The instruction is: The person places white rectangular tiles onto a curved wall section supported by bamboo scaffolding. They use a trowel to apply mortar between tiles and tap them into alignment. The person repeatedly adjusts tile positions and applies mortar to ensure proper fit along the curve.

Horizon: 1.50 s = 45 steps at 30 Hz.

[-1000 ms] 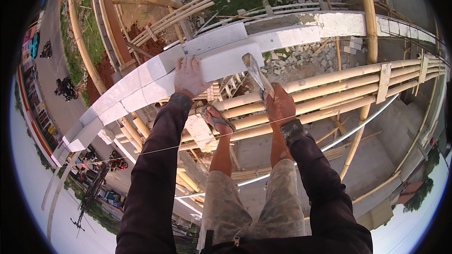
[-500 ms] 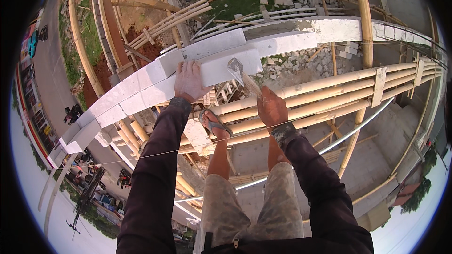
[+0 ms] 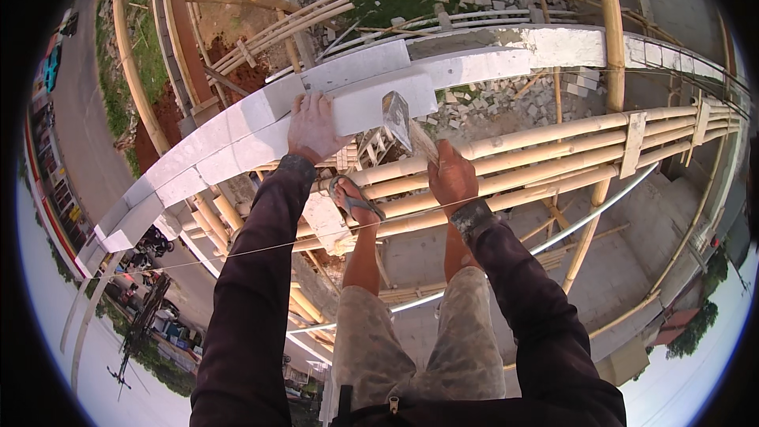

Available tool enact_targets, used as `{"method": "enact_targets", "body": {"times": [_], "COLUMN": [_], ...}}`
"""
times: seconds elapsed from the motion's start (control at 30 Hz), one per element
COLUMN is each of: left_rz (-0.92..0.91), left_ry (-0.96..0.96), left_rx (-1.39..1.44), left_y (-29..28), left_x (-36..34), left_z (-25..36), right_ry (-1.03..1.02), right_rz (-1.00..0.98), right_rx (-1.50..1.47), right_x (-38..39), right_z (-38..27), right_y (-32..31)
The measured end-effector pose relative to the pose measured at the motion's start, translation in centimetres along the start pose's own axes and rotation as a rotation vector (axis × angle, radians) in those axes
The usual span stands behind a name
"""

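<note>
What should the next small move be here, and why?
Probably a light tap with the tool on the near side of the white block. The right hand grips its handle with the head close to that side, the left hand lies flat on the blockwork, and the block's right end appears stepped out from the row beyond.

Your dark-sleeved arms reach forward, the left hand (image 3: 316, 122) laid flat with its back up and fingers pointing away from you. Your right hand (image 3: 453, 178) is closed in a tight fist, lower and to the right, its forearm (image 3: 514, 269) slanting inward. Between your wrists, your left foot (image 3: 350, 194) shows, toes turned leftward.
</note>
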<state>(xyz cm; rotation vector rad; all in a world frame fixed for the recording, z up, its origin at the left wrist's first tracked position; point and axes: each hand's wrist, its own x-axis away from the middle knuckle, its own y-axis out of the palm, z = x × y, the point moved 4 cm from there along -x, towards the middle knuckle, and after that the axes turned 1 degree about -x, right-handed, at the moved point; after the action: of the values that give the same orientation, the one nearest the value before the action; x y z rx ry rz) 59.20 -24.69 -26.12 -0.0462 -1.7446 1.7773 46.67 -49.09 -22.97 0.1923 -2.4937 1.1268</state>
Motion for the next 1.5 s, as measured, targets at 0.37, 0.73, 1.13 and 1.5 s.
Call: {"method": "enact_targets", "body": {"times": [0.37, 0.73, 1.13, 1.5], "left_rz": [-0.06, -0.041, -0.41, -0.432], "left_ry": [-0.01, -0.225, -0.568, -0.673], "left_rx": [0.024, -0.046, 0.487, 0.477], "left_y": [0.3, -2.5, -3.7, -4.5], "left_x": [0.0, 6.5, 27.4, 35.2], "left_z": [0.0, 2.6, 10.6, 13.9], "right_ry": [0.056, 0.467, 0.909, 0.922], "right_rz": [-0.069, -0.301, -0.525, -0.787], "right_rx": [0.023, 0.189, -0.292, -1.076], "right_x": [0.2, 19.2, 25.9, 25.2], "right_z": [0.7, 6.3, 8.8, -2.2], "right_y": [0.4, -6.4, -10.8, -4.0]}}
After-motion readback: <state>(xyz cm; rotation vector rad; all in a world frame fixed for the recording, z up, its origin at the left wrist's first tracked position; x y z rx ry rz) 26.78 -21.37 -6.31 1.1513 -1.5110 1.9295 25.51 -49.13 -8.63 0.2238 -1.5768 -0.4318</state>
